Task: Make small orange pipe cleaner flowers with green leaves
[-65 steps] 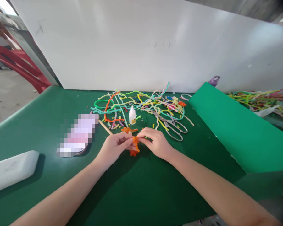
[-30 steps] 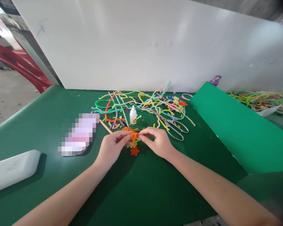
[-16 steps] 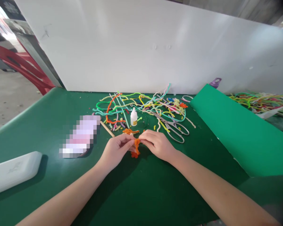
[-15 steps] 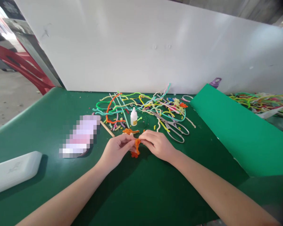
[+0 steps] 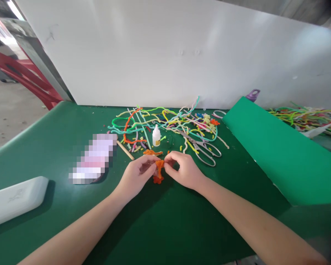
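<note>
Between my hands is an orange pipe cleaner, bent into a looped shape. My left hand pinches it from the left with thumb and fingers. On the other side, my right hand closes thumb and fingertips on its right edge. Just below lies an orange pipe-cleaner flower, partly covered by the held piece. Another orange pipe-cleaner piece rests on the table beyond my left fingers. A small white glue bottle stands upright behind it.
Colourful pipe cleaners and cut scraps spread across the back. Scissors lie right of the bottle, a wooden stick left. A pixelated object and white case sit left; a green board stands right, a whiteboard behind.
My right fingers have shifted and arched, opening a gap between thumb and index finger. The held orange pipe cleaner has turned, showing a wider top. Surrounding things stay put.
</note>
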`<state>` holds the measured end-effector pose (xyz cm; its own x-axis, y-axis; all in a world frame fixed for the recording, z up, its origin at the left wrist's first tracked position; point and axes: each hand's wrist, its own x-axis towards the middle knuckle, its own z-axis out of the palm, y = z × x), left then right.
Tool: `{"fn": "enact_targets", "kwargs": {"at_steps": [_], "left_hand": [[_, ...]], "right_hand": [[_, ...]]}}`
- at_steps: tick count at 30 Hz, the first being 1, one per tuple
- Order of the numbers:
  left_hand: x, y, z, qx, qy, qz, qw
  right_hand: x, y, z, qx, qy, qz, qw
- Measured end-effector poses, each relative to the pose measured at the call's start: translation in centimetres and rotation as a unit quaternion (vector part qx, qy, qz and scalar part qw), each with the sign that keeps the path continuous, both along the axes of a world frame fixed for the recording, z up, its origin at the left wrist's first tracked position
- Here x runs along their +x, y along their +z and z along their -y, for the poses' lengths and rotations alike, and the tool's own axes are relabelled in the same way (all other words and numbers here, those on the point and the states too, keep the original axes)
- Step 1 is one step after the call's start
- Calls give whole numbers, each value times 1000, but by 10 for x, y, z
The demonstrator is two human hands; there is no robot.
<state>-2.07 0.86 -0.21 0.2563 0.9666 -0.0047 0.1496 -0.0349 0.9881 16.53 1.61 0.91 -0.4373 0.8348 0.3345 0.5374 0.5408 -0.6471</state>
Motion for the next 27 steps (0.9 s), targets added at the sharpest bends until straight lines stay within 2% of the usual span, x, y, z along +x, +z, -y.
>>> {"fn": "enact_targets", "kwargs": {"at_steps": [6,9,12,16,18,23,27], "left_hand": [[2,2,1,15,26,4,1000],[1,1,3,26,39,-8,999],[0,-1,3,25,36,-30,999],[0,-2,3,30,15,-53,998],[0,-2,2,33,13,-52,998],[1,-1,3,35,44,-27,998],[1,-1,4,49,62,-66,995]], "right_hand": [[-1,1,1,-4,-31,19,999],[-1,1,1,20,-44,48,998],[0,0,1,84,-50,87,991],[0,-4,0,193,-41,153,968],[0,-5,0,218,-26,167,961],[1,-5,-1,179,-1,135,974],[1,-4,-1,139,-4,116,983]]}}
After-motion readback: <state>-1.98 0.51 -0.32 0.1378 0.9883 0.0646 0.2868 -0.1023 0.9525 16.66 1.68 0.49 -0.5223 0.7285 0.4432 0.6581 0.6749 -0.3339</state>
